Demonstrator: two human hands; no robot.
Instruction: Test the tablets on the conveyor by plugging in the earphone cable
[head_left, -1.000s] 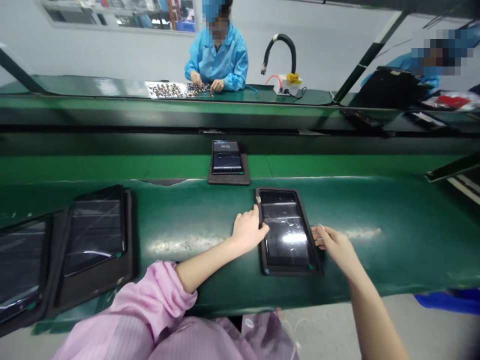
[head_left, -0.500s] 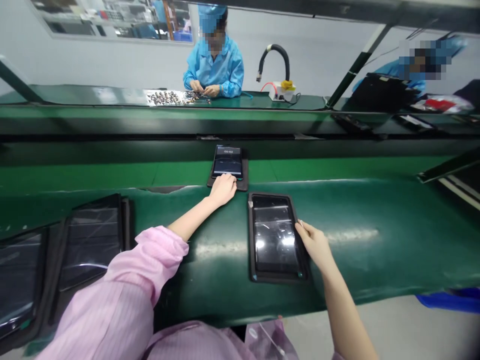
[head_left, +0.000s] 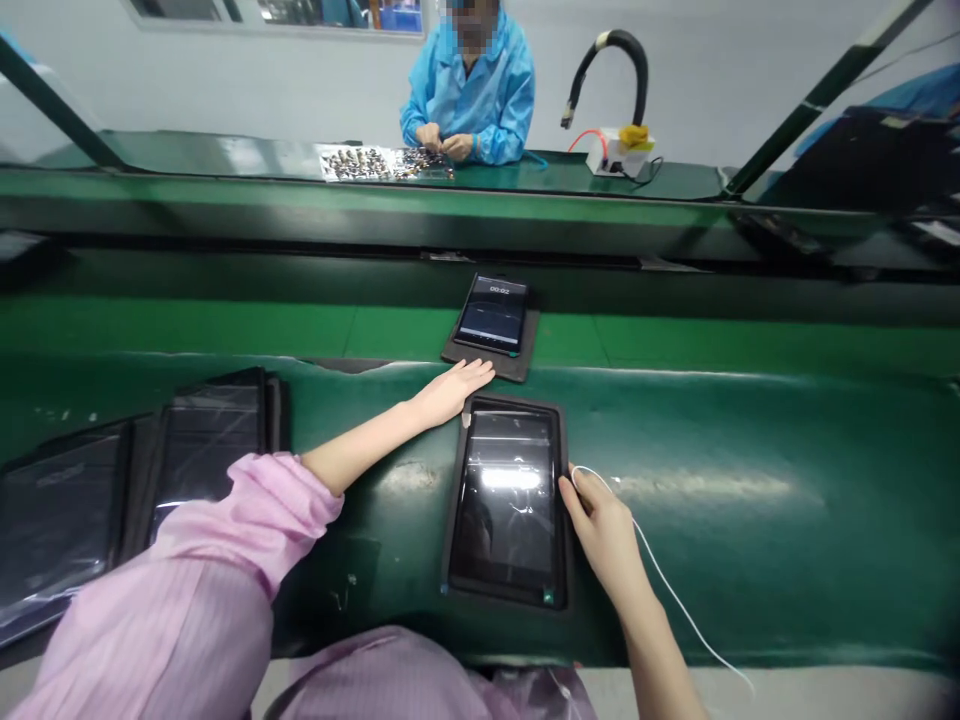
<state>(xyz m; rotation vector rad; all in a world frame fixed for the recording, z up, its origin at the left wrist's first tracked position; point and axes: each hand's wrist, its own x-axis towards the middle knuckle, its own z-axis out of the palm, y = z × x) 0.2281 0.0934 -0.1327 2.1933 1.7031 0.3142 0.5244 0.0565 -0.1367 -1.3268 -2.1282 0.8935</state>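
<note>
My left hand [head_left: 456,390] lies with its fingers stretched out, close to the top left corner of the near tablet and just below the far one. The near tablet [head_left: 506,510] rests in a dark padded tray, its dark screen reflecting lights. At the tablet's right edge, my right hand [head_left: 604,520] is closed on a thin white cable [head_left: 664,580], which loops over the fingers and trails down to the right. The cable's end is hidden by the fingers. Farther off, a smaller-looking tablet [head_left: 493,312] with "00:02" on its lit screen lies askew on a dark pad [head_left: 480,358].
More dark tablets [head_left: 210,440] in trays overlap at the left of the green bench [head_left: 750,540]. Across a green rail, a person in blue [head_left: 472,90] handles small parts [head_left: 375,163]. A white box with a black bent hose [head_left: 619,155] stands beside them.
My left hand has come back from the far tablet's lower edge, and its fingers have straightened. The white cable at my right hand shows much more now. The camera view has shifted.
</note>
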